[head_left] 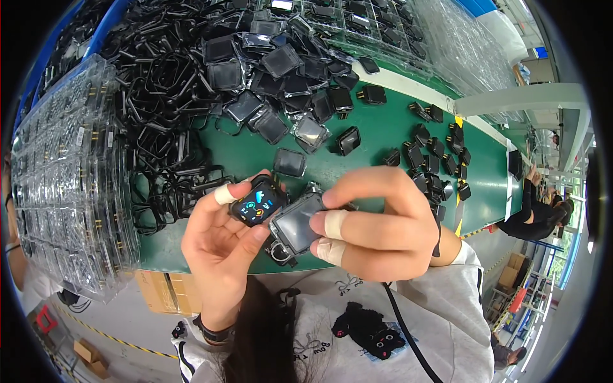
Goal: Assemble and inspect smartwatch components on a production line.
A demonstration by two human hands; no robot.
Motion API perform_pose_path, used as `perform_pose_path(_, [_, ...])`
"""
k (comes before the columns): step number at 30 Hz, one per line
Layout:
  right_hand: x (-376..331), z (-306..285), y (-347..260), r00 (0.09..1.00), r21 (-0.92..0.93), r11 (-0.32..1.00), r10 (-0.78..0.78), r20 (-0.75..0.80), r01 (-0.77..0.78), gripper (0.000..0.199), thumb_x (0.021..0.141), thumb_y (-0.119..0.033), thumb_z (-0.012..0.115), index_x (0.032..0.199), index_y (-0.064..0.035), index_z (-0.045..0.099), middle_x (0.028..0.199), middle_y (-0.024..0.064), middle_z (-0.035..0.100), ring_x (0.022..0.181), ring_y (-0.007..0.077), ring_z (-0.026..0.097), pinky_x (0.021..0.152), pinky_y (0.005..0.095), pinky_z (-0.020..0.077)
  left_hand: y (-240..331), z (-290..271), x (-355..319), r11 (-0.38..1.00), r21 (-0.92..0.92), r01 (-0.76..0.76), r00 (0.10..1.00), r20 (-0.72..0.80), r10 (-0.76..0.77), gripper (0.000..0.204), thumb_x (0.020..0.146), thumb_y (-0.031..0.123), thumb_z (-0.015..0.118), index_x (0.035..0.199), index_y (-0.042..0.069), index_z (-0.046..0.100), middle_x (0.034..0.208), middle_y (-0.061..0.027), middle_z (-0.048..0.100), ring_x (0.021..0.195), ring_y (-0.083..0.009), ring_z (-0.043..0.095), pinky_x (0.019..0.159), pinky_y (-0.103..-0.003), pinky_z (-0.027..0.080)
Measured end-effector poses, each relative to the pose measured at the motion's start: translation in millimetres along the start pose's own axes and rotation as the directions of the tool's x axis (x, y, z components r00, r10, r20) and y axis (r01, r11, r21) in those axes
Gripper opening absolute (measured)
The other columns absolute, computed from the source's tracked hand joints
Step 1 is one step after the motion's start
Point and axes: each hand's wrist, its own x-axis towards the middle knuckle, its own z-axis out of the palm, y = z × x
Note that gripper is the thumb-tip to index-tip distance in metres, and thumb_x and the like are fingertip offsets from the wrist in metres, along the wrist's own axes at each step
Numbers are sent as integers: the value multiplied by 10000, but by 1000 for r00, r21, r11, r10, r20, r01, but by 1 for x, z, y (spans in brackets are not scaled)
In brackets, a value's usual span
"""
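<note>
My left hand (217, 249), with tape round a finger, holds a black smartwatch body (260, 201) whose screen is lit with coloured icons. My right hand (389, 230), with two taped fingers, pinches a flat, square dark display panel (298, 225) close beside the watch. My left thumb tip touches or nearly touches the panel's edge. Below the panel, a small metal-and-black piece (280, 253) shows partly; what it belongs to is hidden. Just beyond my hands, a loose square panel (290, 162) lies on the green tabletop (377, 121).
Film-wrapped panels (281, 60) and black frames (169, 70) are heaped at the far left. Several small black watch bodies (434, 150) lie to the right. Clear trays (70, 185) stand stacked on the left, more trays (466, 51) at the back. Another person (536, 217) is at far right.
</note>
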Motion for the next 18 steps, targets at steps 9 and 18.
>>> perform_pose_path(9, [13,0,-6,862,276,817,487,139,-506,233,630,-13,779,830,2,659,895,95,570,740,222,582,581,264,491,0,7,-2,995,74,63,996,59,-68,521,786,-215,498,1282,-79,416,1277,-231,502,1156,-257,542,965,-348,468])
perform_pose_path(18, [4,16,-3,737,347,653,630,244,-673,310,705,70,720,990,9,614,1034,111,454,757,166,557,622,263,488,2,13,-5,992,31,120,992,29,-120,530,770,-233,495,1274,-81,436,1242,-194,525,1124,-237,563,941,-322,491])
